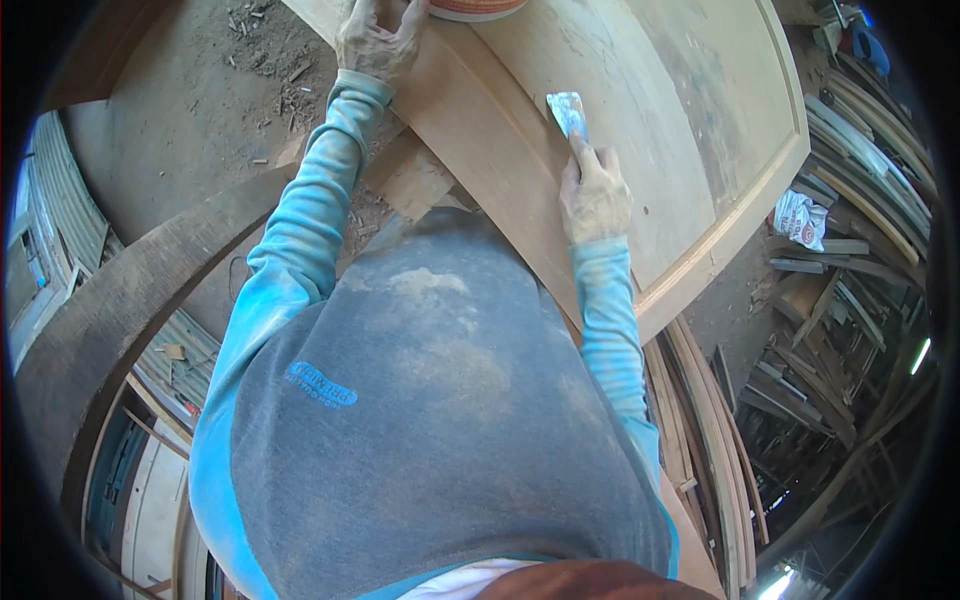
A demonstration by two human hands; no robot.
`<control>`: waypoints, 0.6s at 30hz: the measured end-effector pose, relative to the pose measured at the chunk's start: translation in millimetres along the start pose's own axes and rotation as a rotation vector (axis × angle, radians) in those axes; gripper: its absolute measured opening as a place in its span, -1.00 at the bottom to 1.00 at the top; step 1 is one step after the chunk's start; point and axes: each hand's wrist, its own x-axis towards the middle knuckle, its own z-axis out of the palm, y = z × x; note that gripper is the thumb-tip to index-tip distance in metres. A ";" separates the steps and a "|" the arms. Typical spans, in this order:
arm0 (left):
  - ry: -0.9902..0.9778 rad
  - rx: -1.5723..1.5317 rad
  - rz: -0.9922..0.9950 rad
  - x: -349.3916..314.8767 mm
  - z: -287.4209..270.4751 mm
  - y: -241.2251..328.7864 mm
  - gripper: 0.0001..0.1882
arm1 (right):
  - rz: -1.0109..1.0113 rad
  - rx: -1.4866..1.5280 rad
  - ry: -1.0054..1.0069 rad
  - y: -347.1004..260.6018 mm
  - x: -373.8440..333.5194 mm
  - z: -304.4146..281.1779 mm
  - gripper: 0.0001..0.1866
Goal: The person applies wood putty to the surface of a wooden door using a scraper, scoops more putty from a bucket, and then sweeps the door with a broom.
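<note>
My right hand (597, 200) is closed around the handle of a putty knife (568, 113). Its pale, smeared blade points away from me, over a wooden panel (640, 150) with a raised frame and patches of grey filler. At the top edge, my left hand (380, 45) rests by the panel's left side, thumb and fingers spread apart, its fingertips cut off by the picture. Just right of its thumb stands a round tub (475, 8) with a white and red rim, only partly in view.
A curved dark wooden beam (130, 290) lies to the left. Offcuts and scrap wood (800, 390) are heaped on the right, beside a white printed sack (800, 220). Long boards (705, 450) lie near my right side. Wood chips (265, 40) litter the floor at the upper left.
</note>
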 end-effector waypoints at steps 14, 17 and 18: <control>-0.086 -0.079 -0.072 -1.2 0.5 3.5 -0.49 | 0.029 -0.012 0.050 -0.6 -6.2 28.6 -0.62; -0.081 -0.121 -0.070 -1.3 -2.3 0.2 -0.51 | 0.004 -0.024 0.045 -9.2 15.1 22.7 -0.63; -0.090 -0.063 -0.037 0.9 -5.5 1.7 -0.51 | -0.005 -0.015 0.031 -8.8 19.0 20.6 -0.63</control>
